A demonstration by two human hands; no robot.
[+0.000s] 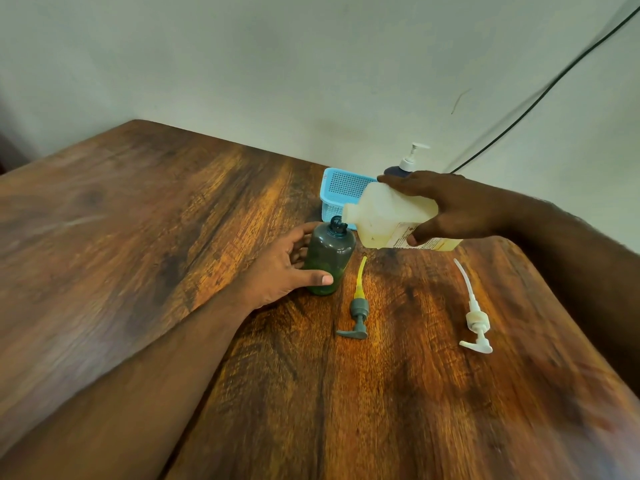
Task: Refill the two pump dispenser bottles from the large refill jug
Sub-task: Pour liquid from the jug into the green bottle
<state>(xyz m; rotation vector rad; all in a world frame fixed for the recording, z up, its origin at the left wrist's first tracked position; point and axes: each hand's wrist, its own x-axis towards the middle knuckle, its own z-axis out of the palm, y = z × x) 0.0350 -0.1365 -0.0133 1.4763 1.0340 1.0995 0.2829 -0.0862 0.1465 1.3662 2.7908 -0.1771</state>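
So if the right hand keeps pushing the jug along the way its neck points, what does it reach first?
Probably the open mouth of the green bottle, steadied by the left hand; the right hand tilts the jug toward it. Depth is unclear.

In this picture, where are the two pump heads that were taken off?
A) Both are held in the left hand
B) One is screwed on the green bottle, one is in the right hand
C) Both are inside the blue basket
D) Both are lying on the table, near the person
D: the grey pump head and the white pump head both lie flat on the wooden table, nearer the person than the green bottle.
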